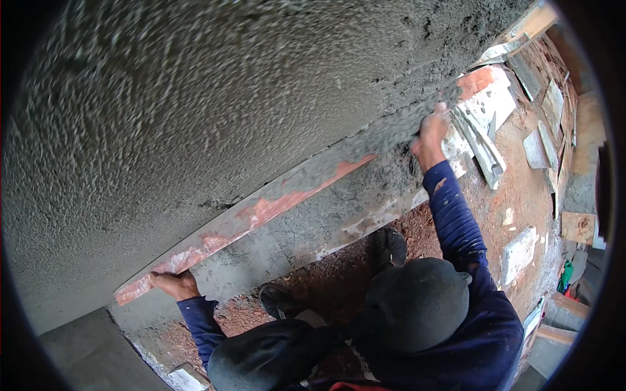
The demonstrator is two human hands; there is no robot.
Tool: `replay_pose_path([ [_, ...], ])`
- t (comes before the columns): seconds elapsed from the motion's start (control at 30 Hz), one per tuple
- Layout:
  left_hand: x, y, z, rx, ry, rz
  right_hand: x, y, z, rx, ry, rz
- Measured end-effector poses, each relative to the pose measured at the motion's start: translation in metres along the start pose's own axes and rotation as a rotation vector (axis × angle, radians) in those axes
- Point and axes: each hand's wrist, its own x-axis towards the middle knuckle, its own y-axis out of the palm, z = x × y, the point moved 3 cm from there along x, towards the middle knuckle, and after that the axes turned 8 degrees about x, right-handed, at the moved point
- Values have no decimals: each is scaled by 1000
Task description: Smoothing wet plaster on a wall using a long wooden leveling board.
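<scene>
Closest to you, the rough, mortar-coated wall spreads beyond your left hand and right hand. Your dark-clothed knees sit nearer your body than either hand. Between your hands, and a little past each, a long, mortar-smeared reddish board slants along the wall's lower part; both hands are closed on its lower edge. Broken whitish slabs lie just right of your right hand. Your left boot is right of and slightly below your left hand.
</scene>
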Motion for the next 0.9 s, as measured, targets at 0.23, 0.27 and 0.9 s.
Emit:
replay_pose_path([
  [0.23, 45, -40, -9, 1, 38, -73, -63, 1, -36, 89, 75, 39],
  [0.27, 34, -30, -13, 22, 78, -67, -70, 3, -27, 28, 83, 6],
  [0.9, -114, 90, 6, -199, 1, 129, 160, -19, 84, 136, 99, 262],
])
